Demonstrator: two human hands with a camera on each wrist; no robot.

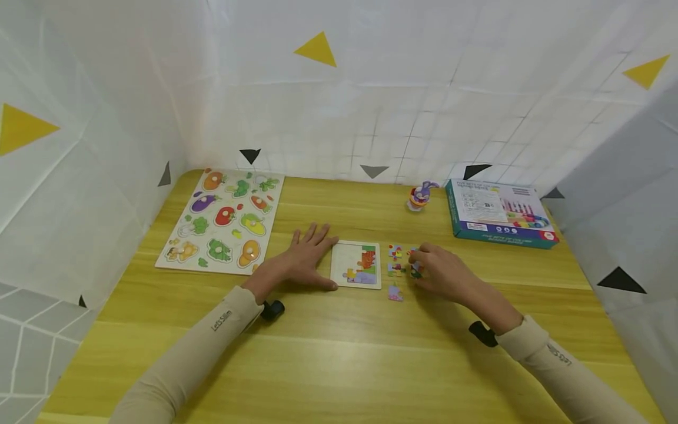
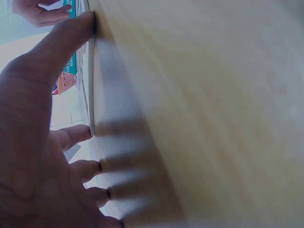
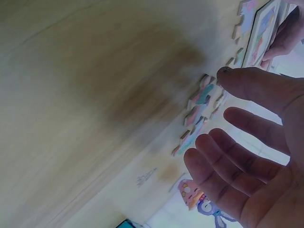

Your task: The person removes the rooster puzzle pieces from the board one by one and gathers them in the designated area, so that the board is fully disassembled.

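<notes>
In the head view a small jigsaw tray (image 1: 345, 254) lies flat on the table, with joined pieces (image 1: 368, 265) along its right and lower parts. My left hand (image 1: 304, 259) spreads its fingers at the tray's left side; in the left wrist view the thumb and forefinger touch the tray's edge (image 2: 91, 85). Several loose jigsaw pieces (image 1: 395, 269) lie right of the tray, one piece (image 1: 395, 293) nearer me. Over the rightmost ones hovers my right hand (image 1: 445, 274), partly hiding them. In the right wrist view its fingers bend loosely beside the pieces (image 3: 194, 111), gripping nothing.
A vegetable peg puzzle board (image 1: 241, 203) lies at the back left. A purple rabbit figure (image 1: 421, 194) stands at the back, near a boxed bead set (image 1: 500, 213) at the back right. White sheeting (image 1: 296, 129) hangs behind the table (image 1: 339, 359).
</notes>
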